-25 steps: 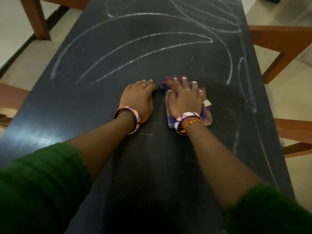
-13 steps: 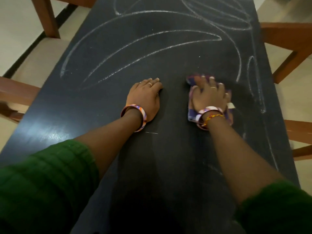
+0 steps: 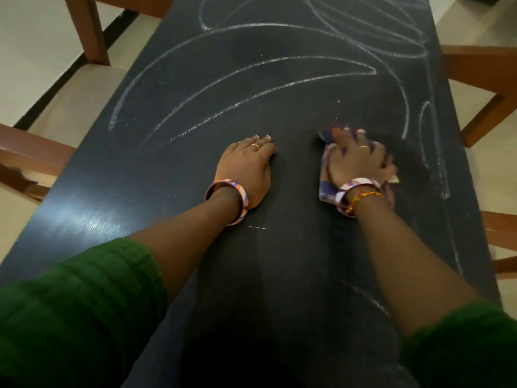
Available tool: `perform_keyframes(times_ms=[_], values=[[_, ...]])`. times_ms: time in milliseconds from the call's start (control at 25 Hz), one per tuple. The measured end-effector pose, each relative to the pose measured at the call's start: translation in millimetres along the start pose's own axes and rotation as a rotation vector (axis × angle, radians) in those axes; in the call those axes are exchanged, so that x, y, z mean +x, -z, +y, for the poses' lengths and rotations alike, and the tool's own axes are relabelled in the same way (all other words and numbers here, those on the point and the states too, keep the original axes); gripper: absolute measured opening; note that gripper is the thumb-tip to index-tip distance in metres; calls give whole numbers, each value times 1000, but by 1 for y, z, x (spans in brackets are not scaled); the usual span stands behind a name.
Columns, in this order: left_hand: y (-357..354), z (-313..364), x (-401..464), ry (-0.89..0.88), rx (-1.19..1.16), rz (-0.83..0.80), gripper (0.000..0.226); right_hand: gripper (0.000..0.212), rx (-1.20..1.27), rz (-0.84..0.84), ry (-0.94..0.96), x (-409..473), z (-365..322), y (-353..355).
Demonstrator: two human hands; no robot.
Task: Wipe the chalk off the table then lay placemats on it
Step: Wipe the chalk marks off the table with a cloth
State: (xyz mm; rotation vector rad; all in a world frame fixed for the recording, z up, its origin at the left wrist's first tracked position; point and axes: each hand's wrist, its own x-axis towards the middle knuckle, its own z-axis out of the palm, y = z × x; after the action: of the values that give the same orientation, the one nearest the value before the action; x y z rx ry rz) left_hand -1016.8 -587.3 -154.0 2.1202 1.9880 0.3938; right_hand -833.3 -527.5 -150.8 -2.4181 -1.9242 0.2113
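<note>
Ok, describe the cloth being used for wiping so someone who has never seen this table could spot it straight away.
Start at the long dark tabletop covered in white chalk lines. On its right side, near a looping chalk mark, the right hand presses flat on a small folded purple and pink patterned cloth. It is the only fabric on the table; the left hand rests on bare tabletop.

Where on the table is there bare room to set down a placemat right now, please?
The near left stretch of the table, between its left edge and the left hand, is bare and free of chalk. The strip between the hands is narrow. The right hand presses the cloth there, and chalk lines cover the far half and right edge.
</note>
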Motion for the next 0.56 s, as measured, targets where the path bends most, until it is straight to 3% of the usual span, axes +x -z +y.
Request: perform_keyframes(times_ms=[80,160,400,480,560], values=[[1,-1,0,7,12,-7,38,49,5,27,255,-18,-40,-14],[2,-1,-1,2,7,-16,39,45,-7,-1,356,4,-43,-7],[0,-1,-1,7,-6,-1,38,49,45,-4,-147,82,30,15],[0,-1,0,10,-6,5,38,50,73,12,-108,72,-1,9],[0,-1,0,8,-1,-3,38,50,81,-9,59,47,-40,0]])
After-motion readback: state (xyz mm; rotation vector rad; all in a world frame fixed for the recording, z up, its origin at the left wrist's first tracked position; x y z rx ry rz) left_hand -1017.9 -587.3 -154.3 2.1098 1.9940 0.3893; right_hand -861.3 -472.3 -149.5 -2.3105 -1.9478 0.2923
